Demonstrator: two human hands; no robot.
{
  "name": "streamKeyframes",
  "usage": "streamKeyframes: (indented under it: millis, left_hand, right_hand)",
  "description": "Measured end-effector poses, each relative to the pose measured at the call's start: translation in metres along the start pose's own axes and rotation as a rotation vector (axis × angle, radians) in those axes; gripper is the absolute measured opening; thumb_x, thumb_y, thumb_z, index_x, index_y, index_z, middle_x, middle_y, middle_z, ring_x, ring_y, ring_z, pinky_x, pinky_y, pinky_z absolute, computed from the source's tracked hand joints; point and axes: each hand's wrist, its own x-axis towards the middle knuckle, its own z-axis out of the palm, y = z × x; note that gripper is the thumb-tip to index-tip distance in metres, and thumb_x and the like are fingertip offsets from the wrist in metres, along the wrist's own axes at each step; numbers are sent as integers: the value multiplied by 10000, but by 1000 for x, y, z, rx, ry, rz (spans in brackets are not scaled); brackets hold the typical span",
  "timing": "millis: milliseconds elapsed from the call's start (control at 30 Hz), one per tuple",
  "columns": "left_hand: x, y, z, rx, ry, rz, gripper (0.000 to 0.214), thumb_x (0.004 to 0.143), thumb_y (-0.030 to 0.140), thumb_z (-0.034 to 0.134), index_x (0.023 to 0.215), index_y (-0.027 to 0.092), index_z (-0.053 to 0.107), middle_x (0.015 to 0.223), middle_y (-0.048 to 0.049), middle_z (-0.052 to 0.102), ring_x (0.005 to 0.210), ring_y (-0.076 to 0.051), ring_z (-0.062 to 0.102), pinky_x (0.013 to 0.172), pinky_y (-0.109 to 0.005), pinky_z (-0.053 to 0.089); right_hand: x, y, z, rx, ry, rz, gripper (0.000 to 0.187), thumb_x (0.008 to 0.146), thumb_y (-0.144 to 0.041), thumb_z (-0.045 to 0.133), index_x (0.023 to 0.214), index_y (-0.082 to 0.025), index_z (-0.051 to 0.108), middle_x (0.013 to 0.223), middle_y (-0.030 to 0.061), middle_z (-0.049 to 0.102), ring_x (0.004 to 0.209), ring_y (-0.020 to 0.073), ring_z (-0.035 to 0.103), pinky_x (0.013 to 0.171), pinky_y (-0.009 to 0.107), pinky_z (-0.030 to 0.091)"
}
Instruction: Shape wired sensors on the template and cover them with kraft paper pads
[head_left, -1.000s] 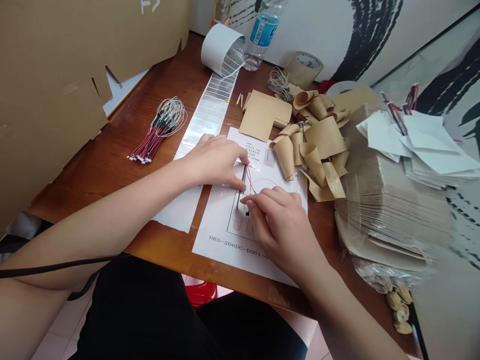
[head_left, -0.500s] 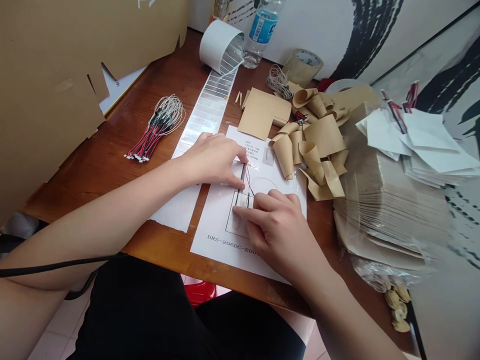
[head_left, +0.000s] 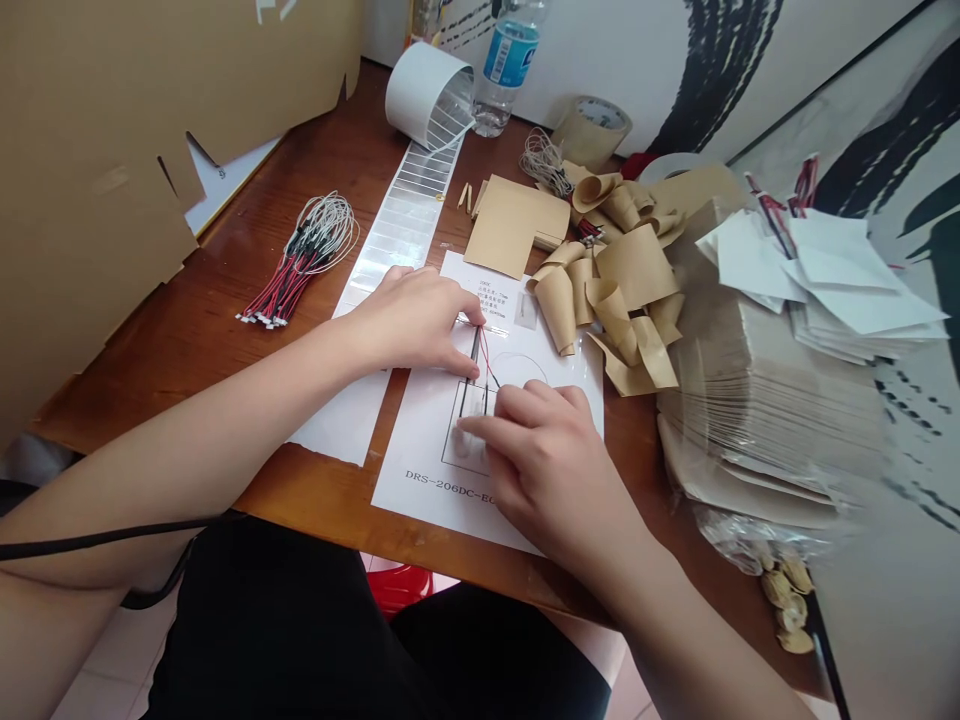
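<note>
A thin cable with red and black leads and a pale wire loop lies over a printed sheet with a drawn rectangle. My left hand rests at the sheet's upper part, its index fingertip on the top end of the leads and its thumb spread apart lower down. My right hand is curled over the lower part of the cable, where the leads run in under its fingers. Its index finger stretches left and touches the sheet inside the rectangle. The cable's far end is hidden beneath this hand.
A bundle of similar cables lies at left. Beside it runs a strip of labels from a roll. Brown paper pieces, a tape roll and a water bottle stand behind. Wrapped card stacks fill the right.
The view has shifted slightly, so everything sits a little further left. Both hands keep nearly the same places on the cable and sheet.
</note>
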Motion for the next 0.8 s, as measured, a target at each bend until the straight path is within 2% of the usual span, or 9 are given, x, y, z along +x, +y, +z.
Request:
streamKeyframes:
  millis: [133,200,333,400,533,700,800]
  left_hand:
    - [0,0,-1,21,-1,6,655,719,641,780,1252,262,754,1083,-70,759,1121,-325,613,1003,-440,362]
    - [0,-1,0,21,4,19,666,714,649,779,1257,263,752,1076,-68,760,1110,-323,617,993,-434,365]
    - [0,0,0,24,0,13,668,716,656,767,1256,264,746,1077,-65,757,1106,-317,610,994,-428,364]
    - [-1,0,0,20,-6,6,671,713,660,765,1255,264,743,1072,-62,756,1101,-311,608,1000,-426,363]
    - [-1,-1,0,12,-4,12,679,711,663,765,1258,262,743,1068,-63,756,1099,-310,606,1010,-436,366]
    - [-1,-1,-1,10,-8,14,678,721,663,758,1265,259,743,1086,-68,752,1122,-319,604,1028,-446,364]
    - [-1,-1,-1,18,-10,9,672,729,662,751,1267,261,743,1085,-72,750,1133,-319,599,1036,-447,360]
  right_hand:
    - [4,10,-13,98,187,183,273,920,-89,469,925,-197,719,763,33,614,623,150,521,595,298,382]
    - [4,16,-17,138,166,210,203,929,-123,505,917,-204,691,766,22,637,579,130,523,567,280,398]
    - [3,19,-19,139,4,114,98,912,-167,595,861,-201,672,791,10,656,547,102,517,546,262,388]
    - [2,16,-16,89,-23,104,89,917,-209,629,833,-198,656,775,6,651,537,102,504,528,263,354]
    - [1,10,-5,14,72,202,257,924,-370,695,765,-196,593,665,-12,592,504,111,466,511,268,316]
    - [2,11,7,-32,191,261,197,925,-329,684,1035,-166,697,843,36,638,579,136,512,533,284,338]
    - [3,12,11,-47,217,240,155,978,-271,605,948,-204,742,826,38,632,625,149,518,564,290,360]
